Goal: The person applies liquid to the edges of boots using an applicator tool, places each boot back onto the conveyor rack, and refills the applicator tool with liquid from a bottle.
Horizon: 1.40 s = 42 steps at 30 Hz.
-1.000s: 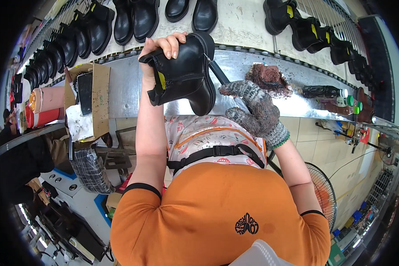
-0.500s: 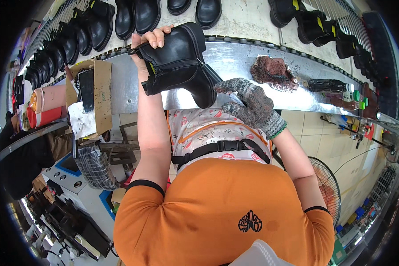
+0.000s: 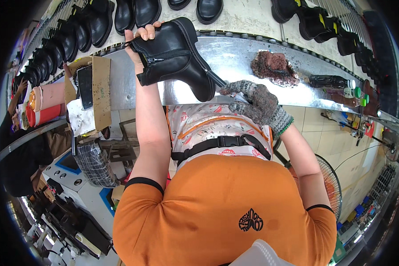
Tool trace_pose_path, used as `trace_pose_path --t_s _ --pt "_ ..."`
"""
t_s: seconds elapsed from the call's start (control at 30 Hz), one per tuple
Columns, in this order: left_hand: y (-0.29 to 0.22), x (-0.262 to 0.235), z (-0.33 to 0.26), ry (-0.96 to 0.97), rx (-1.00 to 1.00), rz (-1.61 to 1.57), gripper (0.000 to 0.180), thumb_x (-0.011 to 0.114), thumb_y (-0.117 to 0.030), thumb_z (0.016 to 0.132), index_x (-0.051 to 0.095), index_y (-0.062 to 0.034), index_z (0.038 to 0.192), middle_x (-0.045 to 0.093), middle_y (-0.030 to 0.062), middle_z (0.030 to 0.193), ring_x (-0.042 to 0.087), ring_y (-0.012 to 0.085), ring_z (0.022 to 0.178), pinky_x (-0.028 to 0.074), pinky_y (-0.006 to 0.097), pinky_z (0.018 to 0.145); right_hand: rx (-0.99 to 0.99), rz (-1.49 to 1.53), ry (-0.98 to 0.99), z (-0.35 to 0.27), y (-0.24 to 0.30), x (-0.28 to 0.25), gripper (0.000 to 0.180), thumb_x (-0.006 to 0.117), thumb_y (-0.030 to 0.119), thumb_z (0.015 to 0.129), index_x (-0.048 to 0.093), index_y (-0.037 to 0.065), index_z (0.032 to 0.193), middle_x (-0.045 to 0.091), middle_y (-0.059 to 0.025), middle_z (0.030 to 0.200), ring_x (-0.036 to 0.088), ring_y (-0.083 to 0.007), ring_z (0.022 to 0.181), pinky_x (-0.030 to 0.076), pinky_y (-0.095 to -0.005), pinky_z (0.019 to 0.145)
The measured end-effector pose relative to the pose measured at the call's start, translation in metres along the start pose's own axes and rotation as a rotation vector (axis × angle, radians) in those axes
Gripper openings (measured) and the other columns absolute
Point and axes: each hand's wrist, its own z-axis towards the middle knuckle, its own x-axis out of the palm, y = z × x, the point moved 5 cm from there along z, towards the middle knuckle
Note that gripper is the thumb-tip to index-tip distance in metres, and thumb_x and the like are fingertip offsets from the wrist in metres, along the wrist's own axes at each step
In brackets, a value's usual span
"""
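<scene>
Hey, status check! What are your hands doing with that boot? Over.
Left hand bare, gripping black boot at its top. Right hand, grey knit glove, holds thin tool against the boot's heel. Brown rag on metal bench, clear of both.

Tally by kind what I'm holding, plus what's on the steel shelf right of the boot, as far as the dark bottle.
Black boot, in left hand: 1
Dark-handled tool, in gloved right hand: 1
Brown stained pad: 1
Dark bottle: 1
Total: 4
</scene>
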Motion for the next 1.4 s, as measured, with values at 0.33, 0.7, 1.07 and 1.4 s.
trace_pose_path --t_s 0.33,0.7,1.07,1.4 --pt "-0.001 -0.021 0.004 -0.103 -0.029 0.034 0.053 0.038 -0.046 0.093 0.062 -0.0039 0.072 0.056 0.0083 0.076 0.046 0.0274 0.100 0.029 0.039 0.101 -0.018 -0.010 -0.051 -0.024 -0.018 0.008 0.033 0.066 0.022 0.082 0.061 0.011 0.112 0.064 -0.0089 0.107 0.061 -0.0247 0.100 0.048 -0.0338 0.088" --pt "0.000 -0.069 0.026 -0.374 0.003 0.239 0.055 0.033 -0.041 0.094 0.056 0.0012 0.068 0.056 0.0143 0.071 0.052 0.0303 0.084 0.037 0.039 0.095 0.256 0.490 -0.142 -0.043 -0.078 0.023 0.032 0.060 0.018 0.086 0.059 0.004 0.115 0.064 -0.0093 0.104 0.061 -0.0170 0.094 0.048 -0.0294 0.085" --pt "0.016 -0.035 0.022 -0.580 0.229 1.458 0.061 0.027 -0.054 0.094 0.049 0.0012 0.081 0.054 0.0122 0.073 0.050 0.0229 0.072 0.040 0.036 0.069 0.135 0.218 -0.355 -0.060 -0.084 0.029 0.038 0.063 0.014 0.082 0.054 0.003 0.117 0.062 -0.0122 0.104 0.061 -0.0242 0.094 0.048 -0.0321 0.083" --pt "0.002 -0.010 0.009 -0.642 0.099 1.822 0.071 0.024 -0.061 0.091 0.057 0.0017 0.098 0.062 0.0253 0.087 0.057 0.0440 0.088 0.043 0.044 0.077 0.147 0.276 -0.474 -0.061 -0.073 0.021 0.034 0.061 0.016 0.081 0.057 0.004 0.113 0.061 -0.0132 0.106 0.059 -0.0287 0.096 0.047 -0.0350 0.083"
